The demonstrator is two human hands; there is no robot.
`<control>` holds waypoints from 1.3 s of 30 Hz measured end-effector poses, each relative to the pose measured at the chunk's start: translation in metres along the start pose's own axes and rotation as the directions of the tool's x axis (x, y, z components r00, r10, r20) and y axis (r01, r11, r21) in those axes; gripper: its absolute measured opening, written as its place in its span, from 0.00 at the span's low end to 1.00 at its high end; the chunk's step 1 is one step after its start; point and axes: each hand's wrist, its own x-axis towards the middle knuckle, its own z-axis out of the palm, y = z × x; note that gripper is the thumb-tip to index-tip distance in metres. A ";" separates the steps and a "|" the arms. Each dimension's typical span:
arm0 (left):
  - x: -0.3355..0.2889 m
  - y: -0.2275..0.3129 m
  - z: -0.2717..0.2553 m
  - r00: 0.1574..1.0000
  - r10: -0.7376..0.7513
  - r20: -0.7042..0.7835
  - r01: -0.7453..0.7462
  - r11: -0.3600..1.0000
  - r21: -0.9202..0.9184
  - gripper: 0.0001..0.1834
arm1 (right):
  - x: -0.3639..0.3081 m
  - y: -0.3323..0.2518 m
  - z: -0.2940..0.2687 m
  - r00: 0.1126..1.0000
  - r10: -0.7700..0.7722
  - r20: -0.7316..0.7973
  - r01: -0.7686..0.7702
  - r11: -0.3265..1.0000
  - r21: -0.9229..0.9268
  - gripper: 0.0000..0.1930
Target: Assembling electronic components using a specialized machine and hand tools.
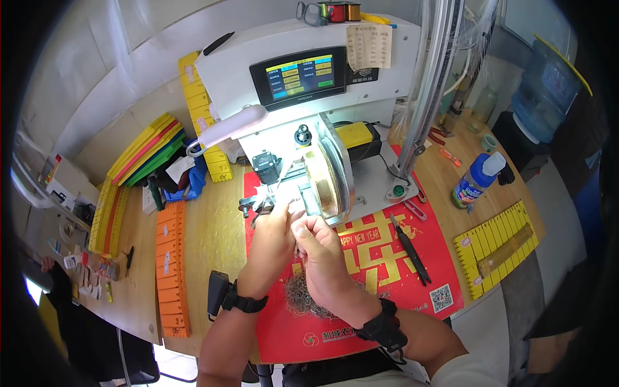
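Observation:
My left hand [273, 227] reaches up to the front of a white machine [225, 77], beside its gold-rimmed wheel [320, 180]. Its fingers are closed, their tips partly lost in the lamp's glare. Close against it, my right hand [317, 246] is closed in a pinch, thumb on the bent index finger. What either hand holds is too small or hidden to make out. Below the hands, a tangle of thin wire [303, 298] lies on a red printed mat [284, 338], partly covered by my right wrist. A black, slim pointed tool [411, 250] lies to the right.
A lit white lamp [233, 126] hangs left of the wheel, under a screen [300, 79]. Orange [173, 271] and yellow divided trays [496, 250] flank the mat. A blue bottle [476, 182] stands at right, near an orange-handled tool [451, 157]. A metal column [429, 84] rises behind.

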 end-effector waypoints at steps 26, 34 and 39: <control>0.025 0.034 -0.065 0.996 0.075 -0.042 -0.042 0.844 0.535 0.08 | 0.087 0.046 0.010 0.976 -0.099 -0.192 0.050 0.968 -0.246 0.06; 0.028 0.025 -0.068 0.995 0.096 -0.015 -0.073 0.846 0.529 0.08 | 0.112 0.043 0.014 0.936 -0.339 -0.097 0.278 0.879 -0.388 0.03; 0.030 0.027 -0.077 0.998 -0.053 0.034 0.035 0.922 0.387 0.07 | 0.113 0.040 0.023 0.958 -0.288 0.012 0.288 0.954 -0.081 0.05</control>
